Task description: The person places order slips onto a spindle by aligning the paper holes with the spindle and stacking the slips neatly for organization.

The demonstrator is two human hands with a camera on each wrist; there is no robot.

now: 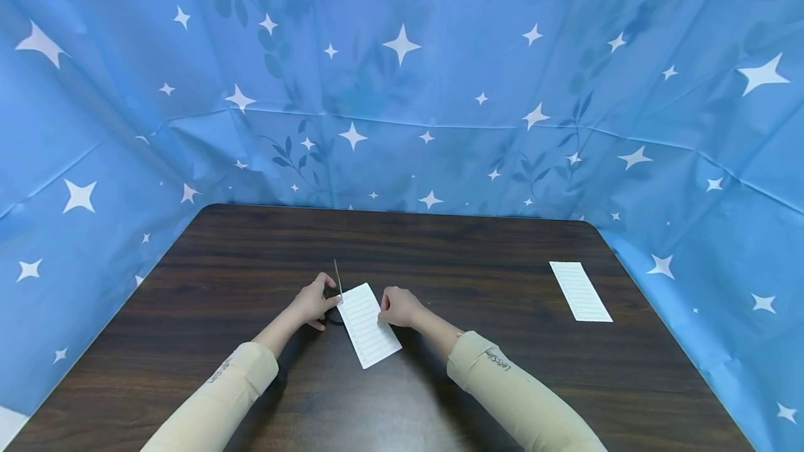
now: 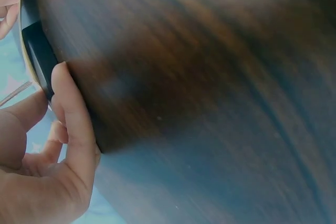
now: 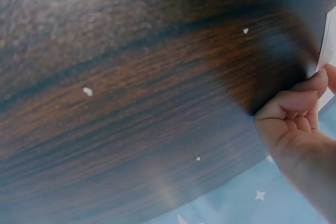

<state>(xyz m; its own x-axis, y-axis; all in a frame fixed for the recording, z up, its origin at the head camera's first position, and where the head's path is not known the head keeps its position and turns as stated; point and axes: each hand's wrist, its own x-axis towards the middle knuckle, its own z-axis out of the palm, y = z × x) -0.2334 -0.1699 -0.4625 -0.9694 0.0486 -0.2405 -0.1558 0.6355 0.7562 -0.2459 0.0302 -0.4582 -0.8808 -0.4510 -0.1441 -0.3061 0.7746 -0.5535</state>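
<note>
A sheet of white lined paper (image 1: 369, 326) is held at a slant between my two hands, near the middle of the table. My left hand (image 1: 312, 302) is at its upper left edge. Thumb and fingers there pinch what looks like a black binder clip (image 2: 39, 56), whose thin metal arm (image 1: 338, 277) sticks up past the paper. Part of the clip is hidden by the fingers and paper. On the other side, my right hand (image 1: 400, 308) pinches the paper's right edge with thumb and curled forefinger, as the right wrist view shows.
Another white lined sheet (image 1: 581, 291) lies on the dark wood-grain table (image 1: 490, 257), toward its right edge. Small white specks (image 3: 87, 92) dot the tabletop. Behind the table hangs a blue curtain (image 1: 440, 89) with white stars.
</note>
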